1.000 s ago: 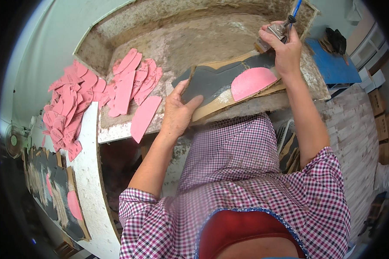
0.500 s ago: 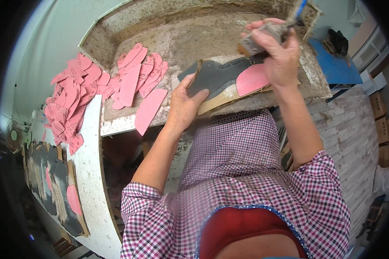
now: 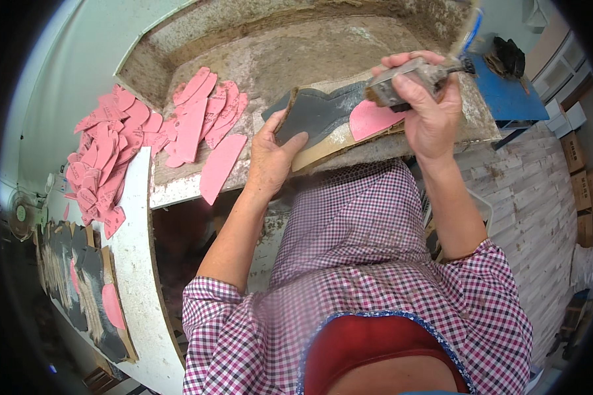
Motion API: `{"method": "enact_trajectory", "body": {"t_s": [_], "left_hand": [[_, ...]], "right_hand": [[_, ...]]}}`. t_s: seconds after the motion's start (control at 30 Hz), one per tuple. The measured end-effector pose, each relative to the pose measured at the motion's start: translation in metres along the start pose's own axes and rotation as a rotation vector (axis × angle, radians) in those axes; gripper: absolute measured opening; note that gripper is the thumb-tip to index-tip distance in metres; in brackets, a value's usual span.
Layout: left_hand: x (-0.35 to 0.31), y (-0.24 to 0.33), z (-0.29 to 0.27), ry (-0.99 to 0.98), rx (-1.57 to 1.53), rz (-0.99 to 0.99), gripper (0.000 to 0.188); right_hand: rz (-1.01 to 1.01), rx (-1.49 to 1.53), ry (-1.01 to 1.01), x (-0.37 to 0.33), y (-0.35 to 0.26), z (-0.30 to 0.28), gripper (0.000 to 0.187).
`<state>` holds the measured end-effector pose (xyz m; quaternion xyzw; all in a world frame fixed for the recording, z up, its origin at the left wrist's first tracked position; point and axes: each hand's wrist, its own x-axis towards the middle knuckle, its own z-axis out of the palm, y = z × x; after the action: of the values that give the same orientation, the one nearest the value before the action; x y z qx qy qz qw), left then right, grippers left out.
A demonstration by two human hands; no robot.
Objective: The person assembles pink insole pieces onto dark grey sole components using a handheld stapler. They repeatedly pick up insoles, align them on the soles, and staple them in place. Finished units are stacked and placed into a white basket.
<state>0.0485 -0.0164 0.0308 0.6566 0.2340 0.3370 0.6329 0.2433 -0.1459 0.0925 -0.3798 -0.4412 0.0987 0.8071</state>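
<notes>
My left hand (image 3: pixel 269 157) grips the left end of a dark grey shaped panel (image 3: pixel 319 115), thumb on top and fingers around its edge. A tan strip (image 3: pixel 319 153) shows along the panel's near side. On the panel's right part lies a rounded pink piece (image 3: pixel 370 121), its right end under my other hand. My right hand (image 3: pixel 433 115) is wrapped round a grimy, hose-fed grey hand tool (image 3: pixel 402 82), held just above the panel. A blue hose (image 3: pixel 473 31) runs up from the tool's back; its exact kind is unclear.
Loose pink pieces (image 3: pixel 102 155) are heaped at the left, with several more on the dirty worktable (image 3: pixel 283 56). A raised wall (image 3: pixel 244 29) edges the table's far side. More grey panels (image 3: pixel 85 289) lie on the lower left. A blue table (image 3: pixel 510 92) stands at the right.
My right hand and the tool have come down and slightly right, nearer the pink piece. My left hand and the panel have shifted a little left.
</notes>
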Motion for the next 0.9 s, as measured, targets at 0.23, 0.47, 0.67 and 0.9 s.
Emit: {"method": "enact_trajectory", "body": {"t_s": [0.23,0.47,0.67,0.9], "left_hand": [[0.001,0.002,0.0,0.012,-0.055,0.006,0.044],[0.036,0.077,0.012,0.055,0.164,0.369,0.031],[0.04,0.084,0.019,-0.326,0.786,0.916,0.049],[0.002,0.033,0.009,-0.307,1.036,0.761,0.047]], "right_hand": [[-0.057,0.06,0.063,0.008,-0.011,-0.029,0.03],[-0.206,0.129,0.022,0.019,-0.064,-0.07,0.024],[-0.133,0.203,-0.091,0.011,-0.078,-0.07,0.025],[0.044,0.181,-0.039,-0.024,-0.036,-0.034,0.034]]}}
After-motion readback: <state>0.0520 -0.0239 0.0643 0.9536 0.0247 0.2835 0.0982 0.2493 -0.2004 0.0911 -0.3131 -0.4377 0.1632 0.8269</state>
